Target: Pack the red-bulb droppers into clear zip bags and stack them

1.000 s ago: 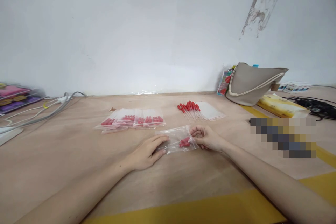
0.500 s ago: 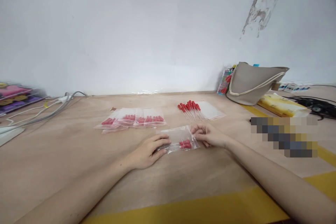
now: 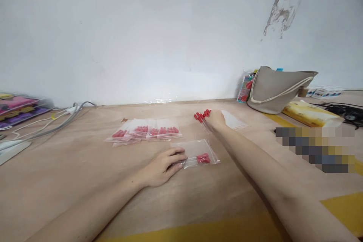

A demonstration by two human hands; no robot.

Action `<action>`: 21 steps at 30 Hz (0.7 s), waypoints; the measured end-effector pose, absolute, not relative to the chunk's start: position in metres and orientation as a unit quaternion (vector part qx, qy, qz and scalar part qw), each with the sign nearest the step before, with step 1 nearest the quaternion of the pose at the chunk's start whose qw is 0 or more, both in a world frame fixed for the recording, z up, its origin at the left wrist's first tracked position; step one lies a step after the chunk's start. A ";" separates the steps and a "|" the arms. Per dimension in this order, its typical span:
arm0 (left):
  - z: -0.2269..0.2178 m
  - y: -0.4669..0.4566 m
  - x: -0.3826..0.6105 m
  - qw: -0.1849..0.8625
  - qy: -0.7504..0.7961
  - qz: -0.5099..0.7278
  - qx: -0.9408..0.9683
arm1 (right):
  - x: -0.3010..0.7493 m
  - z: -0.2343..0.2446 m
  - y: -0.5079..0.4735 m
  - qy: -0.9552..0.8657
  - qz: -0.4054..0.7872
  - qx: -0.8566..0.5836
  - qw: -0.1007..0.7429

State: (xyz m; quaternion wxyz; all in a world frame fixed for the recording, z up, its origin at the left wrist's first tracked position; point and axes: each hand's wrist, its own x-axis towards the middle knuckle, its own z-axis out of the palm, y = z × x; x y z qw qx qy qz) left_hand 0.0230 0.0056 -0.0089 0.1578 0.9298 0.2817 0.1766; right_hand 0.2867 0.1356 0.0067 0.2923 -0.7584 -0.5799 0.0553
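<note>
Droppers (image 3: pixel 200 117) with red bulbs are piled loosely just above and to the right of the frame's centre, where they are reached by one right hand (image 3: pixel 216 121). Its fingers are curled in at the pile, but whether any dropper is gripped cannot be told, since the fingertips are hidden. At least four bulbs can be counted beside the fingers, the rest being covered.

One left hand (image 3: pixel 164 165) is laid at the centre of the frame, thumb and fingers parted and nothing clasped; the left end of one clear bag (image 3: pixel 191 146) is covered by its fingertips. More droppers are held in that bag, with their bulbs towards its right end; at least two bulbs are made out, an exact count being prevented by overlap.

One pale flat stack (image 3: pixel 234 120) is partly hidden by the right hand. Left of centre, at least four filled bags (image 3: pixel 141 130) are spread in an overlapping row, red bulbs being seen through each.

Farther out, on the right of the table (image 3: pixel 159 208), one grey handbag (image 3: pixel 269 89) is set beside one printed pack (image 3: pixel 244 89) and one yellow pack (image 3: pixel 306 111). At the left edge, coloured packs (image 3: pixel 21 106) are stacked near one grey cable (image 3: pixel 67 118).
</note>
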 end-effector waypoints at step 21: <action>-0.011 0.008 0.022 0.144 0.285 0.176 0.931 | 0.315 -0.009 0.037 -0.538 0.374 -0.543 0.525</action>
